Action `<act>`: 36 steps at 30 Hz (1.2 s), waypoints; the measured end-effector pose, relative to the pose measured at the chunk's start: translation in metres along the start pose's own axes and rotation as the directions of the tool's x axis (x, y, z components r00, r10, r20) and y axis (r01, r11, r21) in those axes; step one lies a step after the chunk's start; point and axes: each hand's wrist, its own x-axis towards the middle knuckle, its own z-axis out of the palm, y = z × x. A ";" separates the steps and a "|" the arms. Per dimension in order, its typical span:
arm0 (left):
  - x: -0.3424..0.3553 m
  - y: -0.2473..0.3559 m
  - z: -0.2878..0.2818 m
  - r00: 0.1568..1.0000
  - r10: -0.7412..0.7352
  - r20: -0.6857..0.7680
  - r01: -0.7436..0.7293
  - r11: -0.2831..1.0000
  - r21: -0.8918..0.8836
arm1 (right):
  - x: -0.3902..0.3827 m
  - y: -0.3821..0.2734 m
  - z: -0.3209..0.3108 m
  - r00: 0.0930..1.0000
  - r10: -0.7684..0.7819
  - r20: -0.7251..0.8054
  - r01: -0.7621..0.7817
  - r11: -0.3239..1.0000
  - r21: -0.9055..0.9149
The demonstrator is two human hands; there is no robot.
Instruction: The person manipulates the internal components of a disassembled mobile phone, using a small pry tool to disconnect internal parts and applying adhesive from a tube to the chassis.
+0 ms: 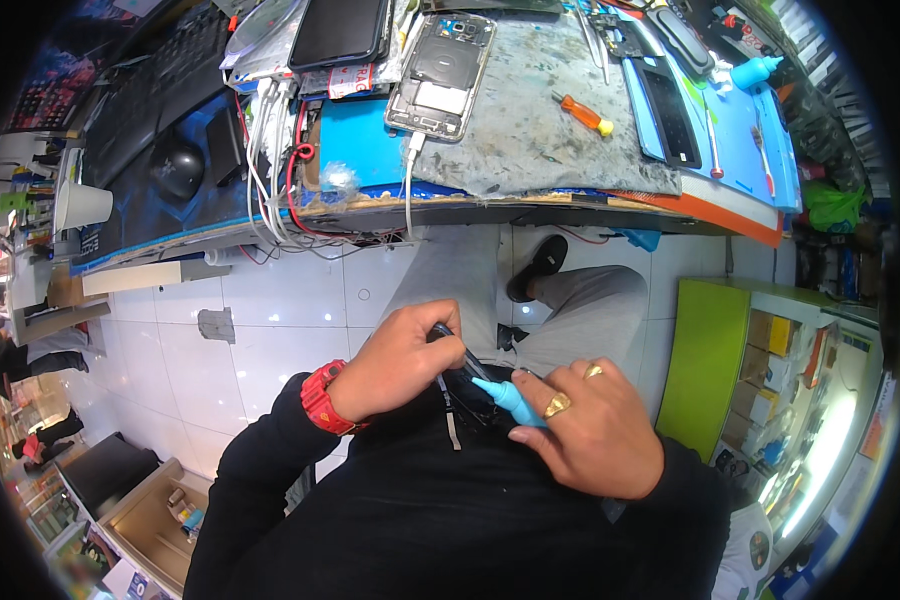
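Observation:
Over my lap, my left hand (402, 360) is closed on a thin black shiny part (467, 385); most of it is hidden by my fingers and blends with my dark clothes, so its kind is unclear. A narrow pale strip (452, 428) hangs below it. My right hand (600, 430) grips a light-blue squeeze bottle (517, 402) with a tapered nozzle, tilted so that the tip points up and left, right by the black part. Whether the tip touches it I cannot tell. On the bench ahead lies an opened phone (445, 75), its insides showing and a white cable (410, 180) at its lower end.
A stained grey mat (530, 150) covers the bench middle, with an orange screwdriver (582, 113) on it. To its right are a black screen panel (670, 120) and another blue bottle (757, 72). Bundled white cables (263, 150) hang leftward, near a black mouse (178, 168). A green cabinet (703, 360) stands right.

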 end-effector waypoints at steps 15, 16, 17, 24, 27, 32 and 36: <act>-0.004 -0.001 0.003 1.000 -0.006 -0.002 0.006 0.999 0.035 | 0.002 -0.028 -0.003 0.995 0.096 -0.023 -0.097 0.991 -0.094; -0.004 -0.001 0.003 1.000 -0.007 -0.003 0.007 0.999 0.039 | 0.004 -0.029 -0.005 0.995 0.101 -0.008 -0.101 0.989 -0.110; -0.004 -0.001 0.003 1.000 -0.007 -0.004 0.007 0.999 0.038 | 0.005 -0.030 -0.005 0.994 0.106 0.007 -0.104 0.987 -0.125; -0.004 -0.002 0.001 1.000 -0.007 -0.010 0.007 1.000 0.027 | 0.011 -0.032 -0.009 0.993 0.108 0.041 -0.103 0.987 -0.120; -0.002 -0.004 -0.001 1.000 -0.016 -0.003 0.016 1.000 0.019 | 0.013 -0.030 -0.009 0.993 0.116 0.035 -0.113 0.990 -0.089; 0.000 -0.006 0.000 1.000 -0.012 -0.003 0.012 1.000 0.009 | 0.012 -0.029 -0.007 0.988 0.147 0.042 -0.145 0.988 -0.049; 0.002 -0.009 -0.001 1.000 0.004 -0.028 -0.005 0.999 -0.034 | 0.008 -0.020 -0.003 0.971 0.232 0.061 -0.236 0.968 0.083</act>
